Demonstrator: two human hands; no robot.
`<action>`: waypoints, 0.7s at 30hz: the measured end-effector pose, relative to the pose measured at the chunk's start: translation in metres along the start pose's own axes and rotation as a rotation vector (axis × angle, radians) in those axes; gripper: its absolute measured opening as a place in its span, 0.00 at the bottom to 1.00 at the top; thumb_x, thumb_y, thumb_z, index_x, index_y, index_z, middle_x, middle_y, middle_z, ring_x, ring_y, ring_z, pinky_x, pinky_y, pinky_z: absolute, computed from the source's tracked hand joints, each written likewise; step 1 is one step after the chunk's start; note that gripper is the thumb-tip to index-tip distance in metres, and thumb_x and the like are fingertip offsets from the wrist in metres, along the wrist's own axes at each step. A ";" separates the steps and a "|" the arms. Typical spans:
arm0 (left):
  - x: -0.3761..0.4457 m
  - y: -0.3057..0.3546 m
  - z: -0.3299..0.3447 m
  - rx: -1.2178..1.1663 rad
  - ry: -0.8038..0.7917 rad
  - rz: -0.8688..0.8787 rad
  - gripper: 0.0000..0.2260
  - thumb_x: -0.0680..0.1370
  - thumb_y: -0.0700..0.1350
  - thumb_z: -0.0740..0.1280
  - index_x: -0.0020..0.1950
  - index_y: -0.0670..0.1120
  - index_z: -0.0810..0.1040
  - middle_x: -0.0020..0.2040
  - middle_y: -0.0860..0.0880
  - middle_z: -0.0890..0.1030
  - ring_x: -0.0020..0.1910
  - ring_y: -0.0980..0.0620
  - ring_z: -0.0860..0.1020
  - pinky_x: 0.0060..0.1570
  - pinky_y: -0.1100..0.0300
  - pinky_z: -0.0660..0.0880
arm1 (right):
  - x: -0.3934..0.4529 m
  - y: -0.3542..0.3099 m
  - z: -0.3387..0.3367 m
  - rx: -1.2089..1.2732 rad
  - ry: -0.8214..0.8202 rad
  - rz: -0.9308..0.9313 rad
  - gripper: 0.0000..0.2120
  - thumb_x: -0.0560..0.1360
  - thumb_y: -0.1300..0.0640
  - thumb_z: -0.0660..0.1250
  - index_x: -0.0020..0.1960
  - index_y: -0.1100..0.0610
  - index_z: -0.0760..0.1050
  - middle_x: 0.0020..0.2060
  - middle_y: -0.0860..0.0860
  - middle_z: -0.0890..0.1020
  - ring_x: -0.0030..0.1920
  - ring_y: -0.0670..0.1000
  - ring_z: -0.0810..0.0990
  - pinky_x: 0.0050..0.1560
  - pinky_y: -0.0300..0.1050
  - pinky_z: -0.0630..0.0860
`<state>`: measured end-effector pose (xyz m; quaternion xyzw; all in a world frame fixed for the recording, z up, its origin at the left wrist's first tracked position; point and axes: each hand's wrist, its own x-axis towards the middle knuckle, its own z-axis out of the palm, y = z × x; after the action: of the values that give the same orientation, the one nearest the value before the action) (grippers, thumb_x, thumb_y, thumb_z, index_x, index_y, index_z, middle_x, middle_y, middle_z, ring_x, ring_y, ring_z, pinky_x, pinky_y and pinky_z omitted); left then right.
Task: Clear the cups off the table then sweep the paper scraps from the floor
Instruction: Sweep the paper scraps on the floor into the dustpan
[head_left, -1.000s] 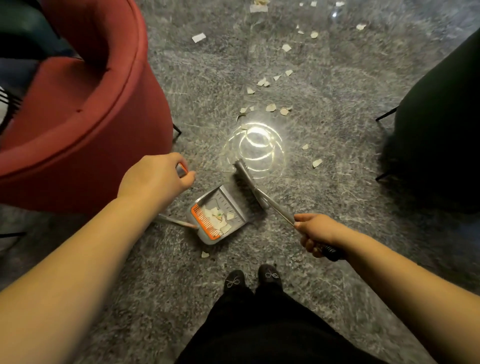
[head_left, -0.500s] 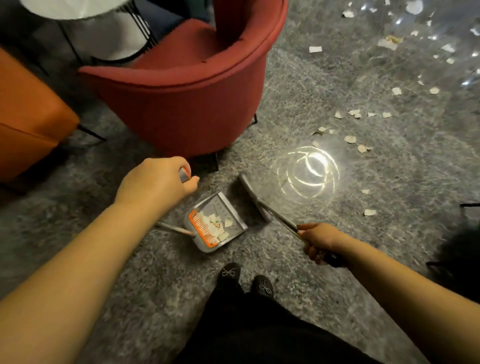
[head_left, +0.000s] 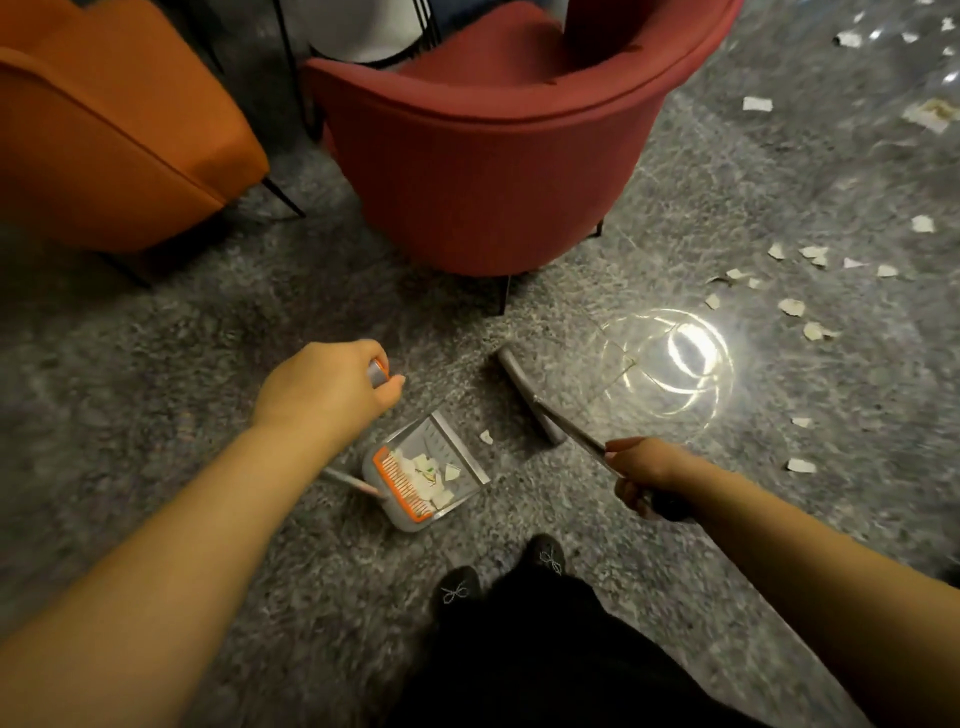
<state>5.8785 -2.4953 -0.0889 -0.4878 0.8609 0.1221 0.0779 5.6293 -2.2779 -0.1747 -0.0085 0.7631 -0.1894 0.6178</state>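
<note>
Red chair (head_left: 498, 171) blocks ahead-left; open floor (head_left: 779, 519) to right w/ scraps (head_left: 791, 306).

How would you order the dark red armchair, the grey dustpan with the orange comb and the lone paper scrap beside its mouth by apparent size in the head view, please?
1. Dark red armchair
2. Grey dustpan
3. Lone paper scrap

No ties.

Two armchairs (head_left: 493, 156) stand behind one dustpan (head_left: 426, 473). Beside the dustpan lies one broom (head_left: 530, 395), and two shoes (head_left: 457, 590) are planted just near it. Right of the dustpan, roughly twenty paper scraps (head_left: 791, 306) scatter.
</note>
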 end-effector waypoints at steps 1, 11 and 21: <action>-0.003 -0.003 0.004 -0.002 0.001 -0.004 0.10 0.75 0.61 0.67 0.43 0.56 0.75 0.34 0.53 0.74 0.34 0.49 0.71 0.30 0.59 0.64 | -0.001 -0.002 0.004 -0.012 -0.009 0.020 0.06 0.83 0.57 0.56 0.55 0.57 0.70 0.21 0.54 0.71 0.22 0.50 0.66 0.25 0.36 0.62; -0.013 -0.015 0.022 -0.005 0.028 0.010 0.11 0.75 0.61 0.66 0.44 0.54 0.75 0.40 0.47 0.80 0.38 0.44 0.76 0.34 0.58 0.67 | -0.004 0.001 0.049 -0.235 -0.131 0.054 0.12 0.83 0.56 0.54 0.60 0.64 0.68 0.25 0.56 0.70 0.22 0.50 0.65 0.26 0.39 0.63; -0.039 -0.037 0.024 -0.063 0.029 -0.003 0.10 0.75 0.61 0.66 0.41 0.56 0.72 0.38 0.49 0.78 0.36 0.47 0.73 0.34 0.58 0.66 | -0.036 0.033 0.098 -0.251 -0.220 -0.089 0.09 0.82 0.58 0.56 0.60 0.57 0.70 0.26 0.54 0.71 0.22 0.48 0.68 0.22 0.38 0.67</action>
<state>5.9306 -2.4750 -0.1069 -0.4930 0.8569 0.1420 0.0505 5.7379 -2.2663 -0.1672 -0.1401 0.7076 -0.1176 0.6825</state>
